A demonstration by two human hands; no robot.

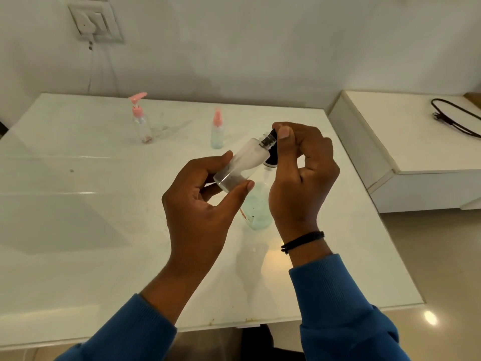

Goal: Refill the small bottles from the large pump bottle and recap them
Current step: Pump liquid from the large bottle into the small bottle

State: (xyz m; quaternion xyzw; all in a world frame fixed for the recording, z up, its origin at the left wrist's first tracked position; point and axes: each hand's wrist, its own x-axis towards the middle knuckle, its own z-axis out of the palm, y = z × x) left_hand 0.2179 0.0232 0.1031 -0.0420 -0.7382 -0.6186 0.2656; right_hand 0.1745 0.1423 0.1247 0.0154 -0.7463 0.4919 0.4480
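My left hand [203, 201] grips a small clear bottle [242, 162] near its base and holds it tilted, neck pointing up and right. My right hand [302, 173] pinches a black cap [272, 152] at the bottle's threaded neck; the cap is mostly hidden by the bottle and my fingers. Beneath my hands a larger clear bottle [256, 209] with pale blue-green liquid stands on the white table [78, 204], its top hidden. Farther back stand a small clear bottle with a pink pump [140, 121] and a small bottle with a pink spray cap [217, 131].
A white wall with a switch plate [95, 20] rises behind the table. To the right, a lower white cabinet [406, 142] carries a black cable [455, 118]. The table's right edge drops to a tiled floor.
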